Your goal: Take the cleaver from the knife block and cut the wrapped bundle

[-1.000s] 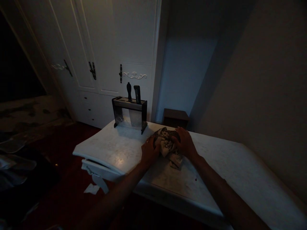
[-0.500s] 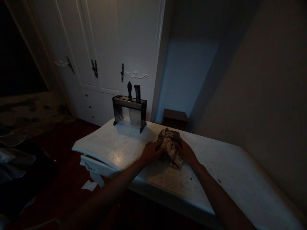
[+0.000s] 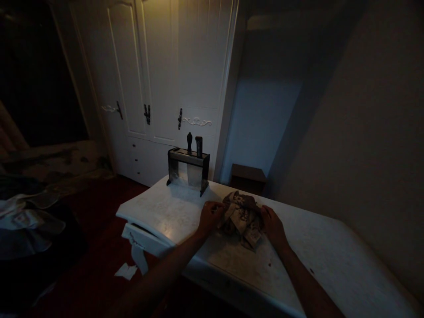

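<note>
A crumpled brown cloth [image 3: 243, 216] with dark printed patterns lies bunched on the white table [image 3: 159, 212]. My left hand [image 3: 211, 217] pinches its left edge, fingers curled in. On the opposite side my right hand [image 3: 272, 224] has its fingers closed on the cloth's right edge. Shade hides part of the fingertips. Behind and left of the cloth stands a knife block [image 3: 188, 170] with clear sides, black ends and two dark-handled knives in it.
A white wardrobe [image 3: 159, 79] rises behind the table. In the corner sits a low brown cabinet [image 3: 248, 172]. Small dark specks lie on the tabletop near my right forearm. White paper [image 3: 126, 271] is on the red floor, and piled fabric [image 3: 29, 216] is at left.
The cloth is spread wider, and my hands have moved apart from its middle to its two sides. The camera view has tilted up and shifted left.
</note>
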`<control>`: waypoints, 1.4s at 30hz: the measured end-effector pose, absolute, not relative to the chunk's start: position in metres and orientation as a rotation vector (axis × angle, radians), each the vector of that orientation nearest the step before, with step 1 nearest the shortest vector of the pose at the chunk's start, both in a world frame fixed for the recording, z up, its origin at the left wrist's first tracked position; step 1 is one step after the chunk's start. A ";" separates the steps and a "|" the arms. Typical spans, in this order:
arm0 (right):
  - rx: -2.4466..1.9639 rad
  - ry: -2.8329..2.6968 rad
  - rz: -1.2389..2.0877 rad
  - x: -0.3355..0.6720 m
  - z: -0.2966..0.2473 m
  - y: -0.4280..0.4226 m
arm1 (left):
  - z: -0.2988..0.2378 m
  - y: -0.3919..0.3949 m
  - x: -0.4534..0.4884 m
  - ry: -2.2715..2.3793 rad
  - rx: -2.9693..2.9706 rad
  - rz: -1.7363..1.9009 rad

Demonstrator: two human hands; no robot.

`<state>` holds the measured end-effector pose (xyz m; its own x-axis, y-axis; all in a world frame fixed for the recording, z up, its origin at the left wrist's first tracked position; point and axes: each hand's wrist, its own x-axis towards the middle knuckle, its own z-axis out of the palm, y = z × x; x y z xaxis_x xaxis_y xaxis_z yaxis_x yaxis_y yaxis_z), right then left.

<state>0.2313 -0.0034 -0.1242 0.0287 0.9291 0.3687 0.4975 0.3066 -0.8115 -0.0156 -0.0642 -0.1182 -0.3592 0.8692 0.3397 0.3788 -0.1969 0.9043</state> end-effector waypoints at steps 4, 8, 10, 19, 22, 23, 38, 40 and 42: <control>-1.306 -1.587 0.538 0.237 -0.117 -0.007 | -0.120 -0.061 -0.017 1.678 1.399 1.607; -1.314 -1.558 0.505 0.242 -0.117 -0.005 | -0.124 -0.058 -0.018 1.702 1.369 1.589; -1.316 -1.532 0.491 0.244 -0.119 -0.003 | -0.125 -0.057 -0.019 1.683 1.379 1.572; -1.215 -1.566 0.435 0.243 -0.117 -0.002 | -0.121 -0.058 -0.016 1.637 1.377 1.554; -1.208 -1.547 0.411 0.244 -0.116 -0.003 | -0.120 -0.059 -0.016 1.604 1.356 1.565; -1.210 -1.532 0.415 0.244 -0.116 -0.003 | -0.120 -0.059 -0.016 1.587 1.349 1.571; -1.361 -1.439 0.648 0.242 -0.102 -0.013 | -0.132 -0.059 -0.024 1.523 1.322 1.632; -1.350 -1.463 0.645 0.243 -0.105 -0.010 | -0.131 -0.059 -0.030 1.537 1.405 1.655; -1.336 -1.488 0.636 0.243 -0.108 -0.007 | -0.126 -0.059 -0.041 1.571 1.505 1.672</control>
